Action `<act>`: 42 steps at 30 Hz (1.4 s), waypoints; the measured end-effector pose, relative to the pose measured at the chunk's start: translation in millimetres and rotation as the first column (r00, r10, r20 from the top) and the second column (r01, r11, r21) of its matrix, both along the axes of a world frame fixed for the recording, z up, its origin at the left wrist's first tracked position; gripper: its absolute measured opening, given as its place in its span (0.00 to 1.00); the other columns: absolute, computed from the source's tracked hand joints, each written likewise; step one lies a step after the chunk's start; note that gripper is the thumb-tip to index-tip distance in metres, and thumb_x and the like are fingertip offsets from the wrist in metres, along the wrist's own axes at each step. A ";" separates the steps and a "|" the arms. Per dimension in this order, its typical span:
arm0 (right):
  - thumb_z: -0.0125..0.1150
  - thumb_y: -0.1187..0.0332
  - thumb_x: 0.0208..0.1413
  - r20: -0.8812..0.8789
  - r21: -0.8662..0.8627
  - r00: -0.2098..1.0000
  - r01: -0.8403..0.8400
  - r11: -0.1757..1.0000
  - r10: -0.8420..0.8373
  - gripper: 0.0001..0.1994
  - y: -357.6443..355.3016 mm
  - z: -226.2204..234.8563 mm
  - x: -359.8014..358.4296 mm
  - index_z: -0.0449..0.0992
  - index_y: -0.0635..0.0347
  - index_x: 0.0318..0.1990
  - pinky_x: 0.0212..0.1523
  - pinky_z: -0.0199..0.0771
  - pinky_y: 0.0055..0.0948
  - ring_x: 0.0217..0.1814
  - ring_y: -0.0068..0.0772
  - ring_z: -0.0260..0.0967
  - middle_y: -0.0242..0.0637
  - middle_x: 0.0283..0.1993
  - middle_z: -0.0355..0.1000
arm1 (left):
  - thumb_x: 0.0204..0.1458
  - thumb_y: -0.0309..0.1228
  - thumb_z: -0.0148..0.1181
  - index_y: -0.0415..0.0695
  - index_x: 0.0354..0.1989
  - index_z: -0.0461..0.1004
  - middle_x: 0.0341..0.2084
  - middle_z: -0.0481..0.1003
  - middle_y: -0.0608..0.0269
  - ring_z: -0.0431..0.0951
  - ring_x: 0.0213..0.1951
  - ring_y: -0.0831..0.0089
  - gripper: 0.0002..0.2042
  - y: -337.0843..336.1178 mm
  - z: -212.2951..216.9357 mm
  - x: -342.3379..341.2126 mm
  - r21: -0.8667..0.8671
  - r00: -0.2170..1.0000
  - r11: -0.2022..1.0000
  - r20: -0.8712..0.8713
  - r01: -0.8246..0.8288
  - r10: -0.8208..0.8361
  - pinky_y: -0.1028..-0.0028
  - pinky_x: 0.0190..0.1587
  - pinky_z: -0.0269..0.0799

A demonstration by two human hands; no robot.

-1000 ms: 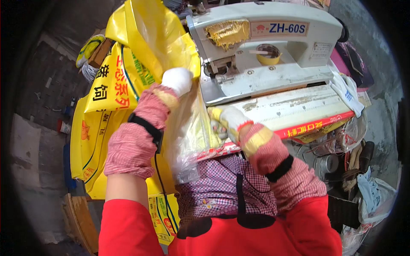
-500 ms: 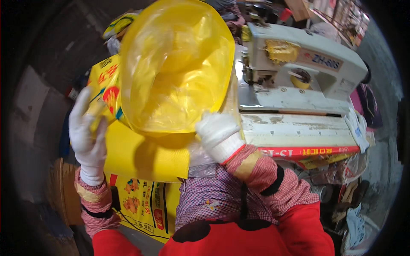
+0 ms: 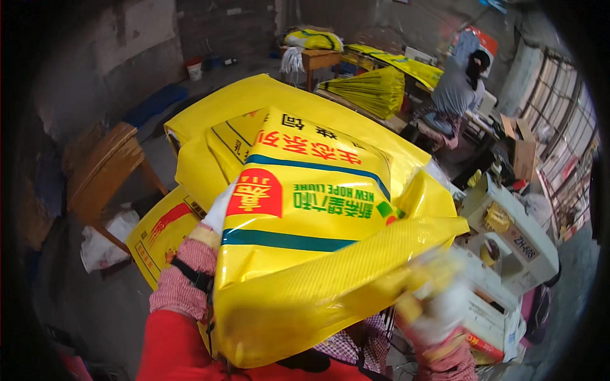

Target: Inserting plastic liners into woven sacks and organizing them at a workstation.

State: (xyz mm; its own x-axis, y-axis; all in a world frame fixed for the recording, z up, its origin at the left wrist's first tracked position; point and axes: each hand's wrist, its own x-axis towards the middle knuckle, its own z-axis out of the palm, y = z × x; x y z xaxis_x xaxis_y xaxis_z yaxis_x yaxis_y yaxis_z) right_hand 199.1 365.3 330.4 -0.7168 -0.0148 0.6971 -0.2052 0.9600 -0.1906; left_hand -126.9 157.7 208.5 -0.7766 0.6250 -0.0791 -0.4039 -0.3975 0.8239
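Observation:
A large yellow woven plastic sack (image 3: 305, 247) with printed panels and green bands fills the middle of the view, folded and raised in front of me. My left hand (image 3: 219, 209), in a white glove, reaches behind the sack's left side; its fingers are hidden by the sack. Beside the sack's lower right edge is my right hand (image 3: 445, 301), also white-gloved. Motion smears its fingers, so their grip is unclear. Another printed yellow sack (image 3: 162, 225) lies lower left, partly behind my left forearm.
At right stands a pale sewing machine (image 3: 518, 235) on its bed. A wooden chair (image 3: 108, 168) is at left. Farther back, a person (image 3: 457, 89) sits near a fan of yellow sacks (image 3: 375, 92) and a small wooden table (image 3: 318, 60).
The view has swung up and left. The sack, whose open mouth and clear liner faced me, now shows its printed outside. The left hand, free and spread before, has gone behind it.

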 end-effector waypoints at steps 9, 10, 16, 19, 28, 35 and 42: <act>0.55 0.77 0.35 -0.012 0.461 0.848 0.475 0.750 -0.530 0.13 146.4 4.9 -11.3 0.73 0.57 0.33 0.46 0.64 0.36 0.39 0.47 0.66 0.39 0.33 0.71 | 0.50 0.38 0.55 0.33 0.38 0.72 0.34 0.74 0.53 0.72 0.36 0.64 0.17 11.3 -78.9 -116.4 -0.319 0.950 0.906 -0.228 -0.279 0.212 0.70 0.41 0.66; 0.56 0.76 0.36 -0.069 0.458 0.858 0.480 0.748 -0.508 0.10 136.3 1.6 -4.7 0.73 0.57 0.31 0.45 0.64 0.36 0.37 0.47 0.66 0.39 0.30 0.71 | 0.49 0.38 0.55 0.34 0.38 0.72 0.35 0.74 0.54 0.72 0.36 0.65 0.17 -13.5 -87.3 -127.3 -0.262 0.935 0.906 -0.213 -0.333 0.282 0.70 0.42 0.66; 0.55 0.76 0.38 -0.129 0.089 0.906 0.415 0.906 -0.403 0.11 111.5 -40.9 67.2 0.73 0.60 0.33 0.41 0.66 0.36 0.37 0.46 0.66 0.41 0.34 0.71 | 0.49 0.39 0.56 0.34 0.44 0.70 0.37 0.74 0.54 0.73 0.40 0.65 0.20 -41.0 -46.6 -158.3 -0.345 0.937 0.876 -0.216 -0.337 0.275 0.69 0.45 0.66; 0.58 0.75 0.37 0.195 0.037 0.823 0.538 0.842 -0.534 0.15 132.4 -88.7 26.4 0.71 0.63 0.38 0.46 0.66 0.34 0.44 0.48 0.66 0.44 0.40 0.71 | 0.50 0.43 0.55 0.35 0.47 0.68 0.42 0.72 0.53 0.72 0.42 0.64 0.24 -66.3 -33.0 -179.0 -0.372 0.925 0.877 -0.335 -0.304 0.179 0.67 0.46 0.66; 0.53 0.57 0.56 0.295 -0.873 0.902 0.388 0.294 -0.315 0.26 95.5 -166.2 140.1 0.61 0.67 0.56 0.48 0.63 0.25 0.47 0.32 0.66 0.40 0.47 0.66 | 0.56 0.57 0.35 0.44 0.55 0.62 0.43 0.71 0.61 0.72 0.40 0.74 0.30 -144.2 -84.2 31.5 -0.722 0.964 0.648 0.104 0.243 -0.246 0.73 0.43 0.70; 0.49 0.36 0.48 -0.159 -0.962 0.976 -0.119 -0.246 0.149 0.43 130.5 -171.8 82.5 0.54 0.68 0.60 0.58 0.60 0.38 0.59 0.39 0.58 0.46 0.61 0.57 | 0.58 0.43 0.44 0.36 0.50 0.67 0.44 0.72 0.61 0.70 0.46 0.74 0.22 -124.7 -94.1 133.1 -0.486 0.974 0.868 -0.134 0.097 -0.183 0.75 0.49 0.65; 0.58 0.56 0.51 -0.272 -0.697 0.962 -0.206 -0.687 -0.013 0.24 155.9 -209.8 13.0 0.66 0.60 0.52 0.58 0.60 0.39 0.59 0.35 0.59 0.35 0.57 0.64 | 0.50 0.36 0.52 0.37 0.36 0.73 0.30 0.75 0.65 0.73 0.29 0.76 0.13 -174.0 -61.1 39.8 -0.582 0.929 0.788 -0.368 -0.200 -0.036 0.74 0.33 0.70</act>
State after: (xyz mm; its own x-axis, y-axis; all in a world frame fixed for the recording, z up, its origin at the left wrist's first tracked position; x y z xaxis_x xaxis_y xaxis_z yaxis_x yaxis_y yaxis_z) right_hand 212.1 521.2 120.6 -0.8109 0.5257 -0.2570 -0.3615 -0.7955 -0.4864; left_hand -87.2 -16.3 147.4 -0.8711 0.4720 -0.1355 -0.0397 0.2074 0.9774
